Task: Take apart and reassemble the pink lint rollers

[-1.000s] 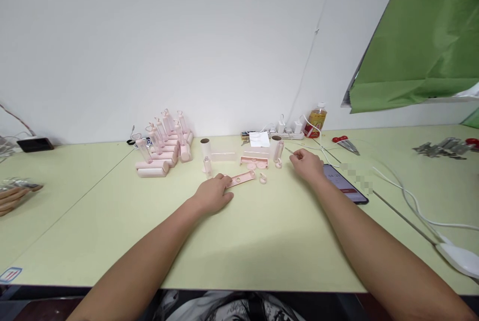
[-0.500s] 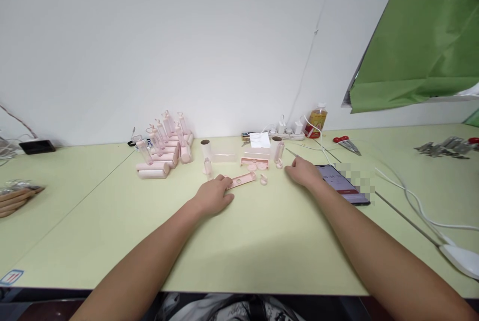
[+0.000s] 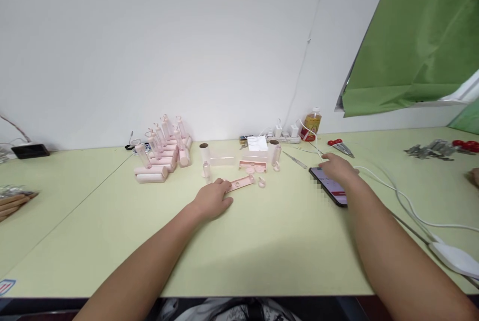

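My left hand (image 3: 214, 198) rests on the table with its fingers over the left end of a long, shallow pink plastic case half (image 3: 241, 183) that has a small round ring in it. My right hand (image 3: 339, 167) is above the upper right of a phone (image 3: 326, 184), fingers a little apart, nothing visible in them. A slim metal tool (image 3: 295, 160) lies left of it. Beyond my left hand stand a small clear pink bottle (image 3: 206, 169) and another pink case half (image 3: 253, 165) with round parts. A small pink loop piece (image 3: 261, 182) lies near the held half.
Pink rollers and upright tubes (image 3: 160, 156) stand in rows at the left. Two cardboard-cored rolls (image 3: 204, 153) flank clear boxes. Behind are a power strip (image 3: 288, 138) and a drink bottle (image 3: 311, 124). Red-handled scissors (image 3: 340, 146) and white cables (image 3: 406, 201) lie right.
My right hand has moved right, off the metal tool, which now lies uncovered, and over the phone. My left hand stays on the pink case half. The view has shifted slightly.
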`<state>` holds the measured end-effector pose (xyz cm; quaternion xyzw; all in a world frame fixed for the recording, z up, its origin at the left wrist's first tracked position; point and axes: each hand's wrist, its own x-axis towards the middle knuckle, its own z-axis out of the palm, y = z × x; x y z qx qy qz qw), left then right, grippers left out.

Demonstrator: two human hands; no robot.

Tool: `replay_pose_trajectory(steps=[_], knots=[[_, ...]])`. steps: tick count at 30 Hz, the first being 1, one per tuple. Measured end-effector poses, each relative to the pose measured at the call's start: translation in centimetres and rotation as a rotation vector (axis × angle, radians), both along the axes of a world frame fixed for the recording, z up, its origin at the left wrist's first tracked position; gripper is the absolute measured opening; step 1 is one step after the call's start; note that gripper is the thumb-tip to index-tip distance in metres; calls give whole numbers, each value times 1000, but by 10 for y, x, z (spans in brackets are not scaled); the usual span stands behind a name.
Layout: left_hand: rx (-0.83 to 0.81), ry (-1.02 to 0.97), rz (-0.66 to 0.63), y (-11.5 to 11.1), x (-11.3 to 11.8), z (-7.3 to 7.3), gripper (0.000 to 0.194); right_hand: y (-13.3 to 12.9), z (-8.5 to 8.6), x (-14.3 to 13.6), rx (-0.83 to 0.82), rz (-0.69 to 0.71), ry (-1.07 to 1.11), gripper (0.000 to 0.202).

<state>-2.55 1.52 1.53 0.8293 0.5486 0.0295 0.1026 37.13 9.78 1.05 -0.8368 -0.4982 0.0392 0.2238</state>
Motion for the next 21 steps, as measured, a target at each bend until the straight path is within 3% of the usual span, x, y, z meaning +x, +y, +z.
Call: replay_pose_trajectory(steps=[7,21], knots=[[21,2,-19,1,-1,-2,34,-2,4,0,-123,-20,52,32],[53,-8,-55,4,-3,-7,33,-3,9,0,-145,-46,58,44]])
